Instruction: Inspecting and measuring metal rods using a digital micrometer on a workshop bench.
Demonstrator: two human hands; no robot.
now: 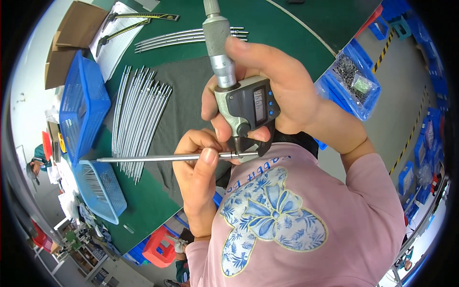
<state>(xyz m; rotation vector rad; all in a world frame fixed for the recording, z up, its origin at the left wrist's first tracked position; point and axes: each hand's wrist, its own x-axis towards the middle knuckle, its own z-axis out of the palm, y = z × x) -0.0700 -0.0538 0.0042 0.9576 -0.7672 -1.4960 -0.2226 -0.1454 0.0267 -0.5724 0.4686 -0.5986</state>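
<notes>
My right hand [291, 83] is wrapped round a digital micrometer [234, 100], its thumb on the knurled thimble. The micrometer has a small display with blue buttons. A thin metal rod [153, 158] is pinched between the thumb and fingers of my left hand [197, 167]. Its right end lies at the micrometer's measuring gap; whether both faces touch it I cannot tell. The rod's other end points left, over the blue baskets. Below it, many similar rods [138, 115] lie side by side on a dark grey cloth [177, 81].
A few more rods [177, 39] lie at the far side of the green table [191, 14]. Calipers [129, 31] rest on paper by a cardboard box [79, 26]. A blue basket [83, 105] and a light blue basket [103, 191] stand left; a blue bin [368, 98] of metal parts stands right.
</notes>
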